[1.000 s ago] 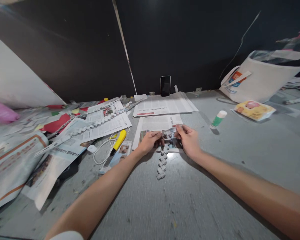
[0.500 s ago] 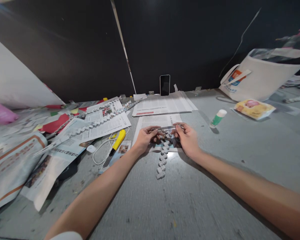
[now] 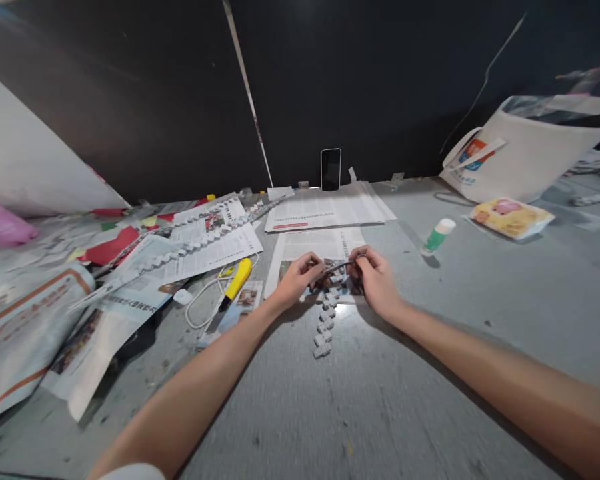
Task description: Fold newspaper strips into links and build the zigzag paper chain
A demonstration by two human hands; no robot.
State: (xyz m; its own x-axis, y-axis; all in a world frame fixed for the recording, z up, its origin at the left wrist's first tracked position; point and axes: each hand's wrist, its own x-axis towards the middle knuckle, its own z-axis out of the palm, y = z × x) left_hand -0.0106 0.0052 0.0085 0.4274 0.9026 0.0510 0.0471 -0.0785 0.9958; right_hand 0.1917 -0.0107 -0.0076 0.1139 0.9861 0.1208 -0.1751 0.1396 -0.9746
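Ideally, we handle the thin paper strip [image 3: 337, 266] lightly, with its ends level and its edges lined up, since a hard pull could crease or tear it. Our left hand [image 3: 301, 275] pinches one end between thumb and fingers and our right hand [image 3: 373, 275] pinches the other, both grips narrow, the strip spanning the gap between them. Nearer us, the folded paper chain [image 3: 324, 326] lies on the grey table [image 3: 300, 407], its far end between our hands above a newspaper sheet [image 3: 314, 245]; whether any finger touches the chain, we cannot tell.
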